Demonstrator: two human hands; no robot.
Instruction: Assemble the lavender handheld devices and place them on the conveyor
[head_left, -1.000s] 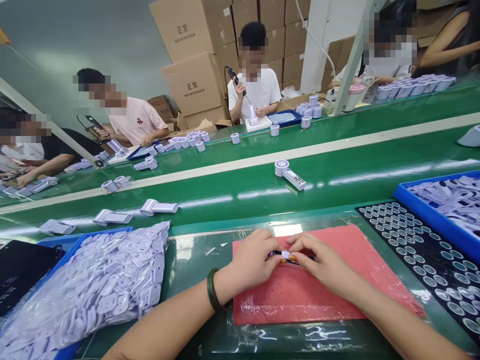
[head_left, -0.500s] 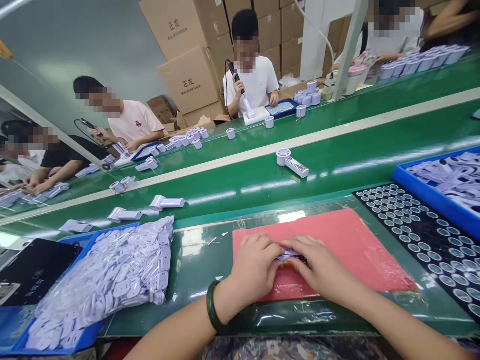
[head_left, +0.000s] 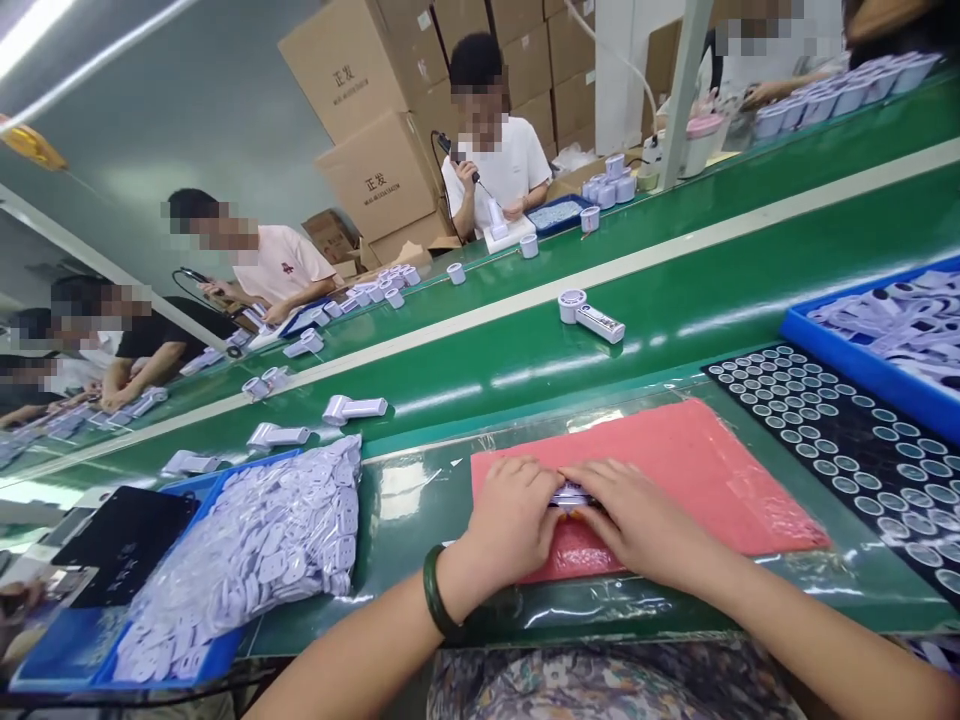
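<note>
Both my hands are closed around a small pale purple plastic part (head_left: 574, 497) with dark edging, low over a red mat (head_left: 712, 475). My left hand (head_left: 512, 515), with a dark green bangle on its wrist, grips the left end between thumb and fingers. On the opposite end sits my right hand (head_left: 637, 515), its thumb below and fingers above. Most of the part is hidden by my fingers. Beyond the mat, a pale purple handheld fan (head_left: 592, 317) lies on the green conveyor belt (head_left: 465, 370).
To the left, a bag of pale purple plastic pieces (head_left: 285, 540) rests in a blue tray (head_left: 217, 655). A black sheet of round stickers (head_left: 855, 460) and another blue tray (head_left: 862, 365) of parts lie right. Across the belt, co-workers handle fan parts; one (head_left: 499, 165) holds an electric screwdriver.
My hands stay on the plastic part, now held nearly level with more of its middle showing. The view has shifted slightly, and fans on the left appear further right.
</note>
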